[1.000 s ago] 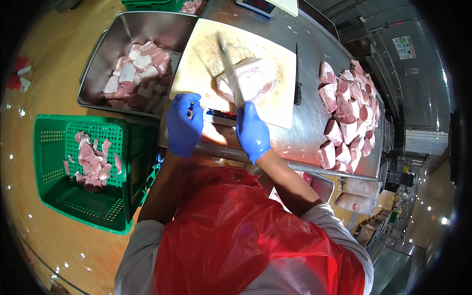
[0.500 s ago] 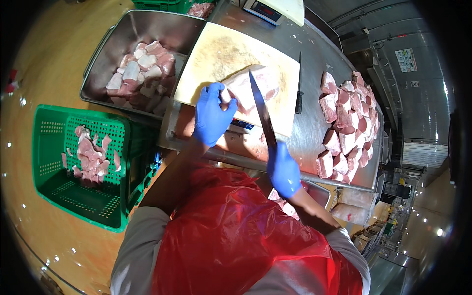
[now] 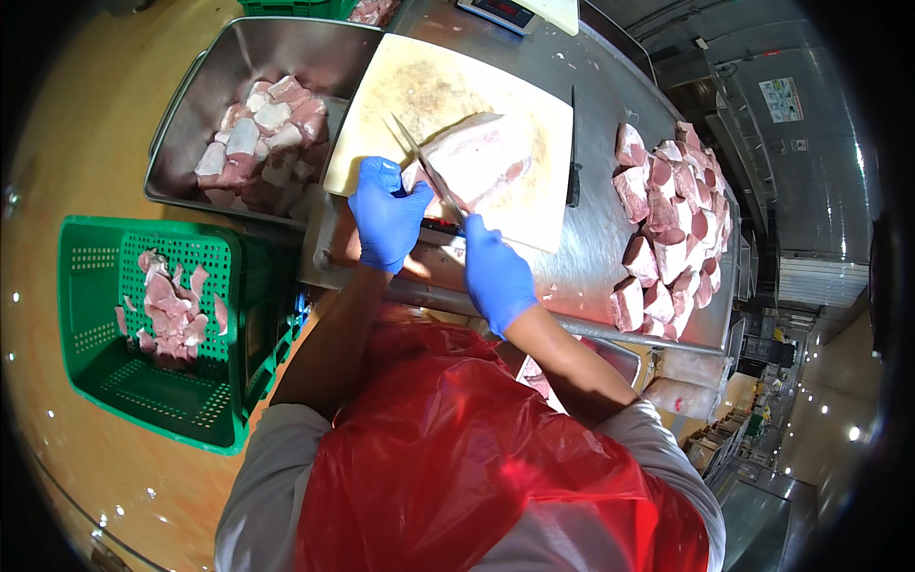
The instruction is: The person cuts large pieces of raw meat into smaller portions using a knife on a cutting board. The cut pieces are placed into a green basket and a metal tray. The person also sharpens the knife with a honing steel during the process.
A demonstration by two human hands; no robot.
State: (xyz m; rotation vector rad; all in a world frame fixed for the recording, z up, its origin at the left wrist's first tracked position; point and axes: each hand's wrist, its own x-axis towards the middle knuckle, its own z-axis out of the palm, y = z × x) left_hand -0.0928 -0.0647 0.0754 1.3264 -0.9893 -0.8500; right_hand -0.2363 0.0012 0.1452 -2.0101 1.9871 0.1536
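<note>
A large piece of pale raw meat (image 3: 486, 157) lies on the cream cutting board (image 3: 538, 112). My left hand (image 3: 389, 214), in a blue glove, has its fingers curled on the left end of the meat. In my right hand (image 3: 498, 274), gloved the same way, is the handle of a long knife (image 3: 432, 172). Its blade lies across the meat close to my left fingers, with the tip pointing to the far left. How deep the edge sits in the meat I cannot tell.
Left of the board stands a metal tub (image 3: 205, 100) of meat chunks. Below it, a green basket (image 3: 95, 334) holds trimmings. Many cut pieces (image 3: 658, 224) are piled on the right of the steel table (image 3: 591, 234). A dark slim tool (image 3: 573, 176) lies beside the board; a scale (image 3: 500, 13) stands beyond.
My right hand has brought the knife left, from over the middle of the meat to its left end. The view has shifted slightly; my left hand stays on the meat's end.
</note>
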